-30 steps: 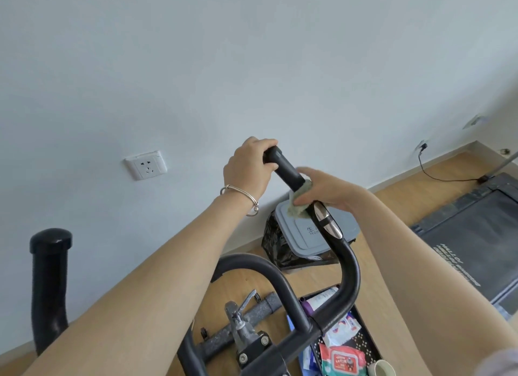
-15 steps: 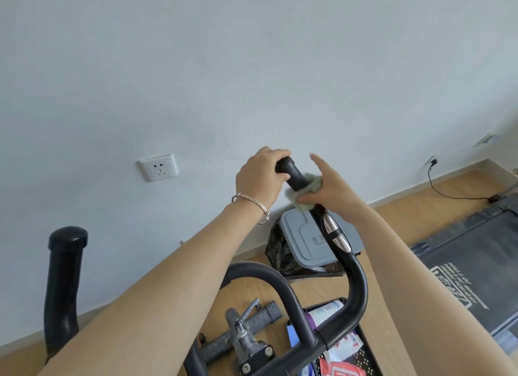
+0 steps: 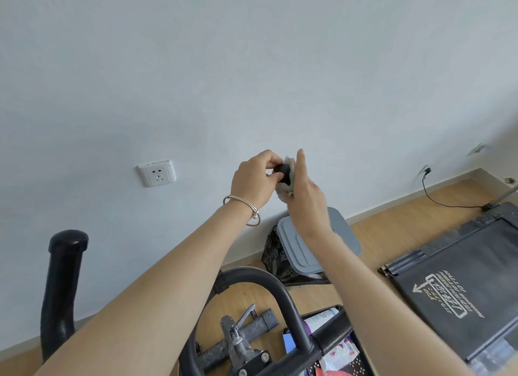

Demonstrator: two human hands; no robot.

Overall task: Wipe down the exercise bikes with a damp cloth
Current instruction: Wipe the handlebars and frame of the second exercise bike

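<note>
- Ahead of us, a pale wall [image 3: 252, 67] fills most of the view, and it meets a wooden floor [image 3: 392, 235] along the lower right.
- We see a black treadmill [image 3: 471, 277] lying on the floor at the right, with a thin cable [image 3: 448, 204] running from it to the wall.
- Below our arms is the exercise bike [image 3: 252, 273], its curved black handlebar loop close to us and a second upright handle [image 3: 63, 277] standing well apart at the left.
- A bin [image 3: 302, 249] with a grey lid and a black bag sits by the wall, partly hidden by our right forearm.
- A black basket [image 3: 357, 366] of bottles and packets sits on the floor under the handlebar.
- Our left hand [image 3: 255, 179] pinches the black grip [image 3: 283, 170] at the handle's top end, fingers curled round it.
- Our right hand [image 3: 305, 190] holds the cloth against the grip's right side, with one finger pointing straight up.
- A white socket [image 3: 157, 173] is on the wall, left of the hands.
- The grey cloth [image 3: 282, 191] wraps the grip between both hands, touching each.
- A thin bracelet [image 3: 241, 200] circles the left wrist.
</note>
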